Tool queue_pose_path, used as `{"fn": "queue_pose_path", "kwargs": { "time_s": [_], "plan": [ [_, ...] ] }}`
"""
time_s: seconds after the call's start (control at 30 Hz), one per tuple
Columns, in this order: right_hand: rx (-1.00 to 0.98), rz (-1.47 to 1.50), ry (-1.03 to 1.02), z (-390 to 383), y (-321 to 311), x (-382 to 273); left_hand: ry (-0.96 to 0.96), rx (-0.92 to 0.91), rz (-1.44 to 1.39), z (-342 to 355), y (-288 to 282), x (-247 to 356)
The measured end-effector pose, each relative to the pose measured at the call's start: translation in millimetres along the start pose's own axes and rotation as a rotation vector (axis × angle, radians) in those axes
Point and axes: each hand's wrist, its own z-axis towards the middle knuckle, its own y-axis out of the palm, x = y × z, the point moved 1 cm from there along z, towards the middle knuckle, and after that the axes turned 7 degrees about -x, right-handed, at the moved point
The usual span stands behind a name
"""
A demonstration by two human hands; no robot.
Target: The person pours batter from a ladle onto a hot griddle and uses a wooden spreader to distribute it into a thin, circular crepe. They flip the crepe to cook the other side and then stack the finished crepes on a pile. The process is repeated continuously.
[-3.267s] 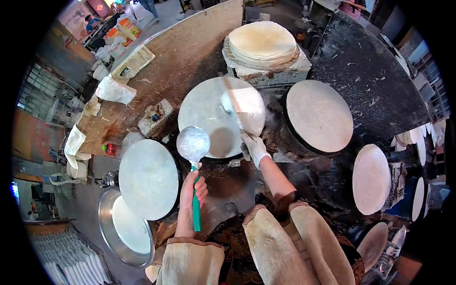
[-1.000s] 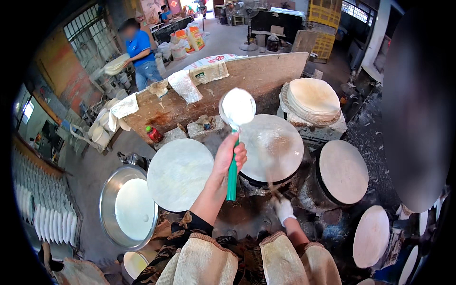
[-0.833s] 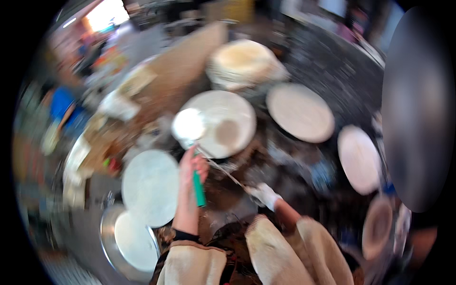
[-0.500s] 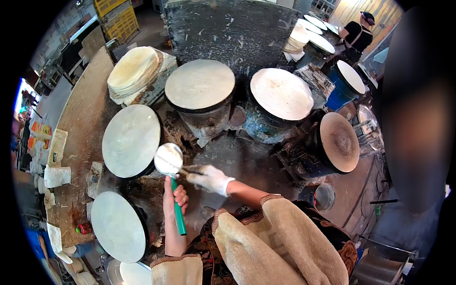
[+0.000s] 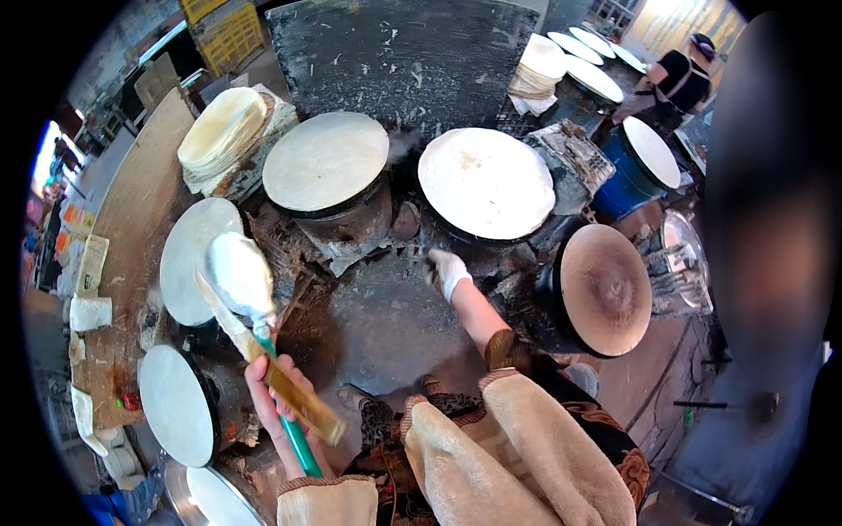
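Ladle (image 5: 241, 272) in L (image 5: 270, 399), hands (image 5: 447, 270) apart

The right hand (image 5: 446, 270) is wearing a white glove (image 5: 453, 275) with grey smudging on its fingers (image 5: 434, 264); the left hand (image 5: 267, 393) is going bare. A beige, towel-like sleeve (image 5: 328, 501) is covering the left arm, brown trim edging its opening. More beige cloth (image 5: 548, 447) is hanging on the right, over dark clothing (image 5: 614, 430) showing orange-brown swirls.

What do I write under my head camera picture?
Left hand holding a green-handled ladle and a flat yellowish-brown tool; gloved right hand near a white-topped round griddle.
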Motion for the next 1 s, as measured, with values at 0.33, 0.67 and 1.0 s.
{"fn": "queue_pose_path", "kwargs": {
  "time_s": [0.33,0.67,1.0],
  "plan": [
    [0.082,1.417,-0.025,63.3,-3.0,-32.9,-0.191,0.434,0.155,-8.8,-40.8,-63.5],
    [0.422,0.969,-0.391,6.0,-171.4,-60.2,-0.132,0.456,0.117,-30.5,-53.2,-69.4],
    [-0.032,-0.069,-0.678,-57.3,-87.4,-172.1,-0.136,0.574,0.230,-66.8,-89.7,-75.8]
  ]
}}
